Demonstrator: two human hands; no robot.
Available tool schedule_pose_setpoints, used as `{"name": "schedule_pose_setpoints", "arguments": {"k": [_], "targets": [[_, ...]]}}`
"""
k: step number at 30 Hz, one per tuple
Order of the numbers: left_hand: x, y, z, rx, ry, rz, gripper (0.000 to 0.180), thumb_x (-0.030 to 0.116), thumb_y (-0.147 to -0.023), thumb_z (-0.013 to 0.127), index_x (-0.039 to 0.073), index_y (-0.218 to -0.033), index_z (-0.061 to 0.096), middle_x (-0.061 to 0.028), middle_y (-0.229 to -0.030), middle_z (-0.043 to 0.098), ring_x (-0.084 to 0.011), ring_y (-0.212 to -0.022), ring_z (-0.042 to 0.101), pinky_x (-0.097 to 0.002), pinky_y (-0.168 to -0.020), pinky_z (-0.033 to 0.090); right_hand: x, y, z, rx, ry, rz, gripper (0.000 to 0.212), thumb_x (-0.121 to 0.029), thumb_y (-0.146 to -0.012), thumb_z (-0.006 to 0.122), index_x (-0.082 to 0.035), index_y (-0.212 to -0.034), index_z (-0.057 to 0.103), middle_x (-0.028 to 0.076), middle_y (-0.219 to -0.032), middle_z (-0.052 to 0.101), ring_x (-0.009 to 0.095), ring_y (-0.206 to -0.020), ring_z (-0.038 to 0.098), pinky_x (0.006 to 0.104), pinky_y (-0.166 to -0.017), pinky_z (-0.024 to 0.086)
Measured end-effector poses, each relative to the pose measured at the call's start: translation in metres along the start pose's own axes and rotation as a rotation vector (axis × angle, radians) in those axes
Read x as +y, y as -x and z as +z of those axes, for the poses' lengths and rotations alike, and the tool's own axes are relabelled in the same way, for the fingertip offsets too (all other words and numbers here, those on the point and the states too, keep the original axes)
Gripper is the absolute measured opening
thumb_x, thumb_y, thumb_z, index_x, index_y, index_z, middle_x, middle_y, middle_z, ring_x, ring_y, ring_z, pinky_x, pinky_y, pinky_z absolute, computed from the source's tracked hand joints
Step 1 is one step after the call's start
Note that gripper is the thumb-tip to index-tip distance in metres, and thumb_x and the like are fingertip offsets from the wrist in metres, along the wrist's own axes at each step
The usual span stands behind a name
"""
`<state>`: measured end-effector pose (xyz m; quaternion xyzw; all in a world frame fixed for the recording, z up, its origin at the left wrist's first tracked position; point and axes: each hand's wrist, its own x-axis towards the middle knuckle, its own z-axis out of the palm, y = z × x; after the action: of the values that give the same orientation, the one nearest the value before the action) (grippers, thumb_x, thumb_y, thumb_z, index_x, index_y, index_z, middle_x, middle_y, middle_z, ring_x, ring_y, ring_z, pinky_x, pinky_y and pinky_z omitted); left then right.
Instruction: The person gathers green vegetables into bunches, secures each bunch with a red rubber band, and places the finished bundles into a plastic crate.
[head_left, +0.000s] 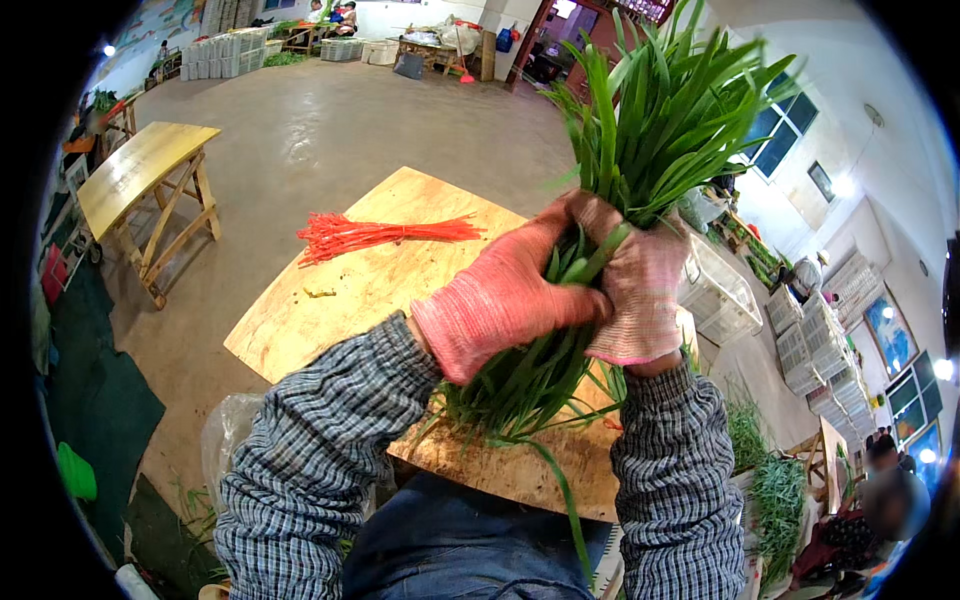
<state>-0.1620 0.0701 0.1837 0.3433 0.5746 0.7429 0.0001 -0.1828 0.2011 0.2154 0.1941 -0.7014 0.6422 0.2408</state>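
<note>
A thick bunch of greens with long flat leaves (665,125), like garlic chives, leans over the wooden tabletop (350,295) in front of me. My left hand (510,290), in a pink knitted glove, is wrapped around its middle. From the other side my right hand (642,285), in a paler glove, grips the same bunch, close against the left. The leaf tips fan out above both hands, and the lower part hangs below them over the tabletop. A bundle of red plastic ties (380,235) lies on the table's far part, apart from my hands.
Another wooden table (145,170) stands at the left. White plastic crates (718,295) are at the right, with more stacked farther back. Heaped greens (775,510) lie at the lower right, near a seated person. Clear plastic (228,435) hangs by my left forearm.
</note>
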Motion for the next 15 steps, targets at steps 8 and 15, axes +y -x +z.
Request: {"name": "schedule_pose_setpoints", "arguments": {"k": [8,15], "targets": [[-0.01,-0.004,-0.004,0.041,0.414,-0.067,0.042,0.006,-0.087,0.056,0.007,-0.128,0.046,-0.0052,-0.11,0.059,-0.0122,-0.101,0.055,-0.0273,-0.087,0.046,-0.035,0.004,-0.028,-0.363,-0.071,0.201,0.039,-0.005,-0.068,0.073,-0.001,-0.105,0.061,0.006,-0.098,0.064,0.015,-0.089,0.059,0.0285,-0.082,0.047],[-0.019,-0.017,0.0,0.123,-0.018,0.092,0.049,0.004,-0.087,0.054,0.004,-0.133,0.038,-0.0078,-0.122,0.053,-0.0154,-0.111,0.05,-0.029,-0.095,0.041,-0.036,0.006,-0.026,-0.393,-0.116,0.189,0.044,-0.005,-0.064,0.075,-0.002,-0.105,0.06,0.006,-0.096,0.064,0.015,-0.089,0.059,0.0298,-0.083,0.048]]}}
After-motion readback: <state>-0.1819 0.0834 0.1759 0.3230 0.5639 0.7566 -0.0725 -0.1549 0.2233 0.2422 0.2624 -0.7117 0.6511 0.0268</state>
